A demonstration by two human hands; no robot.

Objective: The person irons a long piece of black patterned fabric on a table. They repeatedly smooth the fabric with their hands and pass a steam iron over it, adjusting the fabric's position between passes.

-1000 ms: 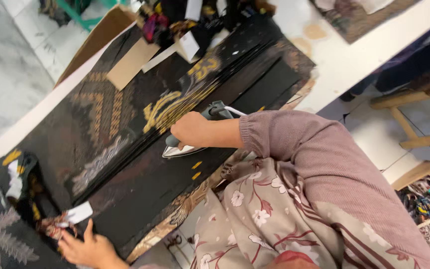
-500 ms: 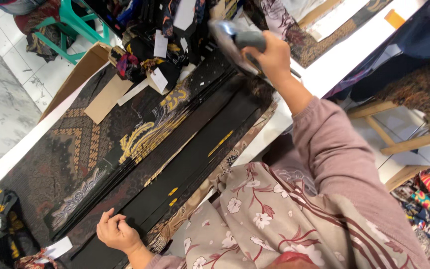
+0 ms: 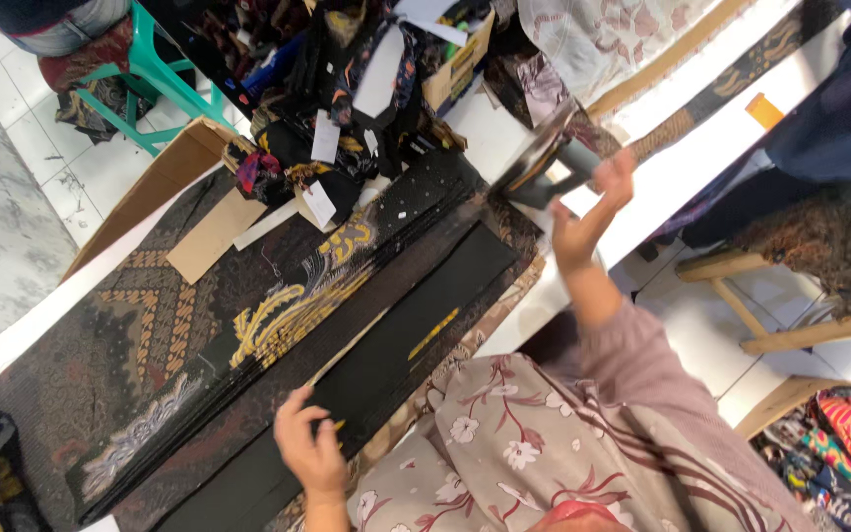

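Observation:
A long stack of pleated dark fabric (image 3: 278, 325) with gold motifs lies across the table. A plain black folded strip (image 3: 416, 315) runs along its near side. My left hand (image 3: 309, 451) rests on the near end of that strip, fingers curled over its edge. My right hand (image 3: 588, 212) is raised at the far end of the table, fingers spread. Its fingertips are just beside a grey iron (image 3: 544, 163) that stands tilted on its end on the white table (image 3: 682, 158). The hand does not grip the iron.
A heap of patterned cloth pieces with white tags (image 3: 347, 89) and cardboard pieces (image 3: 214, 232) sit at the far side. A green plastic stool (image 3: 155, 74) stands on the tiled floor. A wooden stool (image 3: 770, 296) is to the right, and colourful cloth (image 3: 849, 433) lies below it.
My right hand carried the iron off the fabric to the table's far end and let go of it. My left hand moved right along the black strip.

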